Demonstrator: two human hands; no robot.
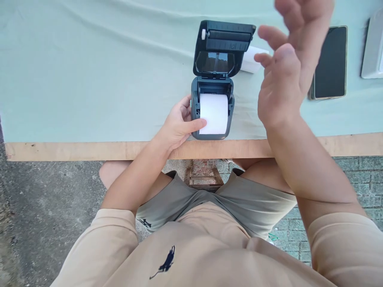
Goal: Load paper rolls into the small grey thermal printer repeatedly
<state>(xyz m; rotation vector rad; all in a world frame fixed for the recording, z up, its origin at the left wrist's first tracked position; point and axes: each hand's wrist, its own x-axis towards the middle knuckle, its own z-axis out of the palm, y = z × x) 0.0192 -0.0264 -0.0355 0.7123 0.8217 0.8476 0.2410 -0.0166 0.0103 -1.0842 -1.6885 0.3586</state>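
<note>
A dark label printer (pixel 195 89) stands near the table's front edge with its lid (pixel 224 48) swung up. Inside its bay sits a white paper roll (pixel 214 111). My left hand (pixel 179 123) grips the printer's left side, its thumb resting on the paper. Raised above the table to the right is my right hand (pixel 287 67), fingers apart and holding nothing. Behind the lid lies a white piece, maybe paper (pixel 251 59), partly covered by the lid.
A phone (pixel 330 63) with a dark screen lies right of my right hand. At the far right edge is a white object (pixel 374 48), cut off by the frame. Pale green cloth covers the table (pixel 89 79), with a bare wooden edge in front.
</note>
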